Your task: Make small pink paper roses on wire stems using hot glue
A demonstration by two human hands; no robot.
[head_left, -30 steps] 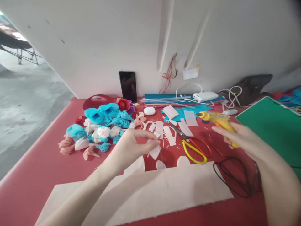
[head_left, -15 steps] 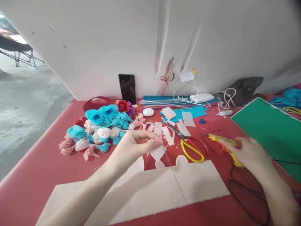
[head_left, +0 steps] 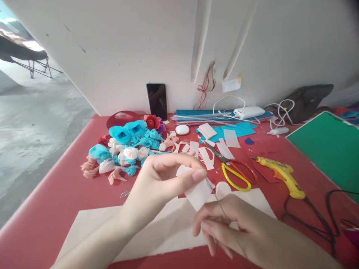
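My left hand (head_left: 171, 183) is closed in a pinch on the top end of a thin wire (head_left: 215, 192). The wire slants down to the right. My right hand (head_left: 224, 224) is at the lower part of the wire, its fingers curled about it; the exact contact is partly hidden. A white paper piece (head_left: 195, 190) shows just behind the left fingertips; whether it is attached to the wire is unclear. Below both hands lies a cream sheet (head_left: 157, 231). To the right, a yellow hot glue gun (head_left: 283, 173) lies on its side, apart from my hands.
Scissors (head_left: 232, 172) with yellow and red handles lie beyond the right hand among paper scraps (head_left: 207, 157). Paper flowers (head_left: 130, 153) are heaped at left. A phone (head_left: 157, 101) leans on the wall. A green board (head_left: 328, 149) and black cord (head_left: 311, 213) are at right.
My right hand has left the glue gun, which now lies on the table, and moved left to the wire. My left hand still pinches the wire. The view has shifted slightly.
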